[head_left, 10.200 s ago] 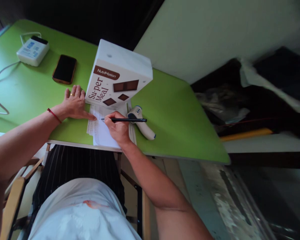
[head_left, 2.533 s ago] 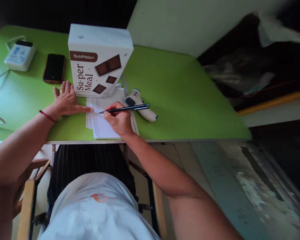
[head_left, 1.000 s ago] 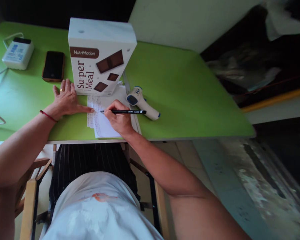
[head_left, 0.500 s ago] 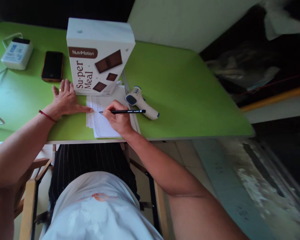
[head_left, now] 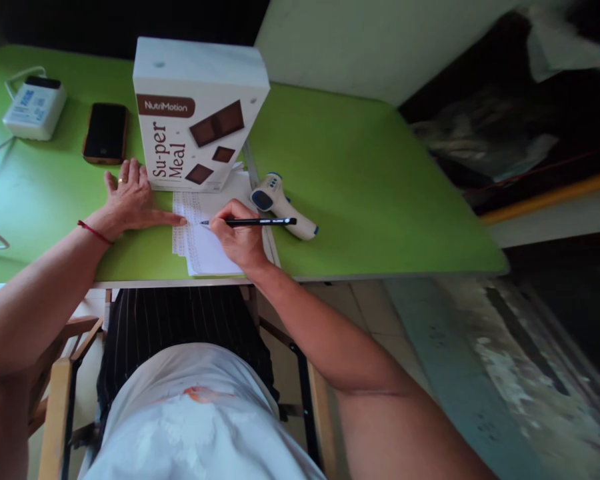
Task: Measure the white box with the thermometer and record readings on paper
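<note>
My right hand (head_left: 240, 233) is closed round a black pen (head_left: 270, 222), its tip pointing left at the paper. Whether the tip touches the sheet I cannot tell. Beneath lie white sheets of paper (head_left: 210, 260) with small writing along the left side. My left hand (head_left: 130, 200) lies flat with fingers spread, mostly on the green table, its thumb resting on the paper's left edge. Directly behind the sheets stands a white NutriMotion box (head_left: 200, 87) with brown print, hiding part of the paper. Just right of my right hand lies a white and blue infrared thermometer (head_left: 283, 205).
A black phone (head_left: 106, 132) in a brown case lies behind my left hand. Farther left sits a white adapter block (head_left: 35, 110) with a cable. The green table (head_left: 370, 200) ends close to my lap; a wooden-armed chair (head_left: 55, 413) is beneath me.
My right hand and the pen have shifted very slightly to the right. My left hand, the paper and the box stay as they were.
</note>
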A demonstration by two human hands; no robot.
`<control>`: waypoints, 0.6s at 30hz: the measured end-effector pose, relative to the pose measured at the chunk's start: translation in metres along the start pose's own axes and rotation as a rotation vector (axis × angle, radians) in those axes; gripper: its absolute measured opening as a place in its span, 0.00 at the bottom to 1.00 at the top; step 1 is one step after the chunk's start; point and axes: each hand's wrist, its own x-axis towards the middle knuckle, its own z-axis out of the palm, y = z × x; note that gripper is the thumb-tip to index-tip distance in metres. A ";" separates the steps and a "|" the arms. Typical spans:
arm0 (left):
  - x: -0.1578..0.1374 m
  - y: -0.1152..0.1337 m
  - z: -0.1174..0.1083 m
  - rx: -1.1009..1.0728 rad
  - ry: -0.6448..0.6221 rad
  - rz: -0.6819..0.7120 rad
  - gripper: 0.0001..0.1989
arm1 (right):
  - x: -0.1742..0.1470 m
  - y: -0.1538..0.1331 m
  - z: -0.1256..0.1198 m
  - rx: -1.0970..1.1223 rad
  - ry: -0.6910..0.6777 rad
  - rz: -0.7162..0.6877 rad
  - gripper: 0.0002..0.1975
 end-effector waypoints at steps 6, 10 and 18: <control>0.000 0.000 0.000 -0.037 0.001 -0.006 0.80 | 0.000 -0.002 0.000 -0.027 -0.012 0.005 0.13; -0.002 0.001 -0.001 -0.047 0.008 0.004 0.80 | 0.000 -0.002 0.000 -0.007 -0.014 -0.017 0.13; -0.002 0.001 -0.003 -0.023 -0.006 -0.006 0.78 | -0.001 0.000 -0.002 -0.012 0.021 0.026 0.14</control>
